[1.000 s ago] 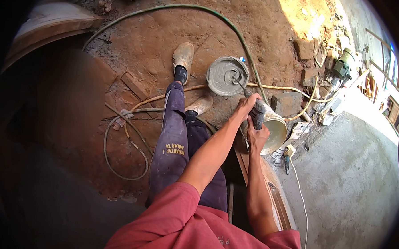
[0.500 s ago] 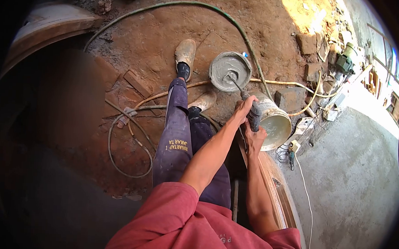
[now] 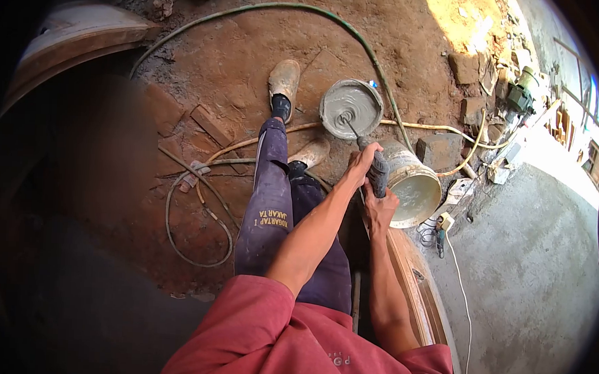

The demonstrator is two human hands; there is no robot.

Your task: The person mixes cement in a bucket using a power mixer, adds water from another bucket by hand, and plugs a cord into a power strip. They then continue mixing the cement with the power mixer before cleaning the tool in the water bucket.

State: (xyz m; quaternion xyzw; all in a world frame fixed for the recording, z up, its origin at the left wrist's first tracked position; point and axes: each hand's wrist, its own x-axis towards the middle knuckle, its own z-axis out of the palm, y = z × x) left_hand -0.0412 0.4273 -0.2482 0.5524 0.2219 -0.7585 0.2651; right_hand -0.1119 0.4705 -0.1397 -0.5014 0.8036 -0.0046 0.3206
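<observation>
My left hand [image 3: 362, 164] is wrapped around the front part of a dark power drill [image 3: 378, 174]. Behind it, my right hand [image 3: 381, 207] grips the drill's rear handle. From the drill a mixing shaft [image 3: 350, 127] runs down into a bucket [image 3: 322, 108] of wet grey mortar [image 3: 360, 104]. The mortar shows swirl rings around the shaft; the shaft's lower end is hidden in it. Close to my hands, a whitish bucket [image 3: 433, 176] lies tilted with its mouth toward me, and pale greyish liquid or residue shows inside.
A green hose [image 3: 287, 6] arcs around the mortar bucket, and a yellowish hose [image 3: 429, 126] passes behind it. Loops of hose [image 3: 169, 228] lie left of my legs. At right are a concrete block [image 3: 439, 150], a plug socket [image 3: 447, 222] with a white cord, and grey concrete floor [image 3: 530, 264].
The shaft has shifted slightly left within the mortar, and the swirl pattern differs. The whole view has shifted a little. Both hands keep their hold on the drill.
</observation>
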